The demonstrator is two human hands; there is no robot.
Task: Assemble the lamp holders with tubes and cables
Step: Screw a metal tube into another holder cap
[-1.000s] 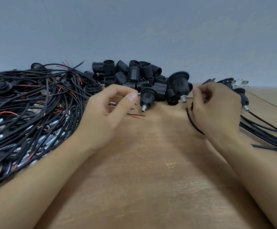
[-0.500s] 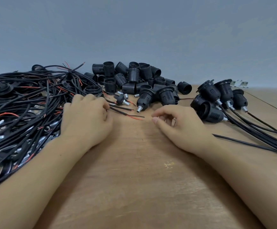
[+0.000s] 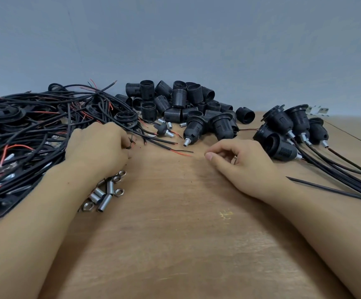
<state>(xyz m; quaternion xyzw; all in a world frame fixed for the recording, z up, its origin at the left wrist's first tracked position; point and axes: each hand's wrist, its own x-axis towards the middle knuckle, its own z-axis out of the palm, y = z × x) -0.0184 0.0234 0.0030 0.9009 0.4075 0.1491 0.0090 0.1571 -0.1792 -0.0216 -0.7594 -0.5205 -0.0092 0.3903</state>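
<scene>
Reaching into the tangle of cables (image 3: 30, 134), the left hand (image 3: 97, 147) curls on a wire end while the right hand (image 3: 242, 160) rests loose and empty near the finished holders (image 3: 283, 145), so threading a tube (image 3: 105, 202) likely comes next

Two hands: left hand (image 3: 97, 147), right hand (image 3: 244, 162). By the left hand's wrist: four nuts (image 3: 122, 173) and roughly four threaded tubes (image 3: 110, 187), maybe more hidden under the arm. Left of the left hand: cable tangle (image 3: 24, 130), way too many to count. Just right of the left hand: one small cap (image 3: 163, 127), three loose short tubes (image 3: 169, 125), two lamp holders (image 3: 193, 128) with tubes fitted. Beyond the left hand: pile of threaded sleeves (image 3: 178, 98), twenty-ish. Far right of the left hand: five cabled holders (image 3: 283, 147), two white brackets (image 3: 318, 110).
</scene>
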